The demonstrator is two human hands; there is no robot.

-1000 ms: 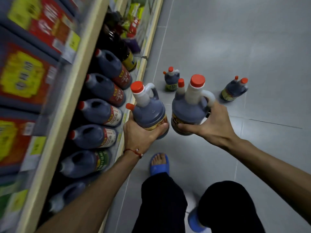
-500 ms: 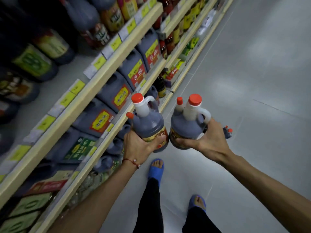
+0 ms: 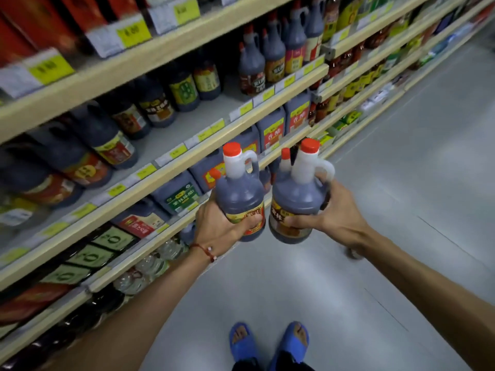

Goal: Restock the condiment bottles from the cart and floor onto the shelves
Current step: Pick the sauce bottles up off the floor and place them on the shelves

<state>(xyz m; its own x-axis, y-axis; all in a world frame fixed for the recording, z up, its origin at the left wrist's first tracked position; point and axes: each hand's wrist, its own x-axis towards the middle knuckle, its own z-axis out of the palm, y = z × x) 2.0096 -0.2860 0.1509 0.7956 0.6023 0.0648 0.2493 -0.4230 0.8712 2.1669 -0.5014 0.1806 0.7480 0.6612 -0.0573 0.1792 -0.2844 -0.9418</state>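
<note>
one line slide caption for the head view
Left hand and right hand each hold a dark red-capped condiment bottle beside stocked shelves.

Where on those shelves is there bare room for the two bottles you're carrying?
The clearest bare patch is the grey shelf board, between the dark squat bottles with green labels and the tall red-capped dark bottles. The shelf below, packed with blue-grey square jugs, looks full. Both hands are occupied.
</note>
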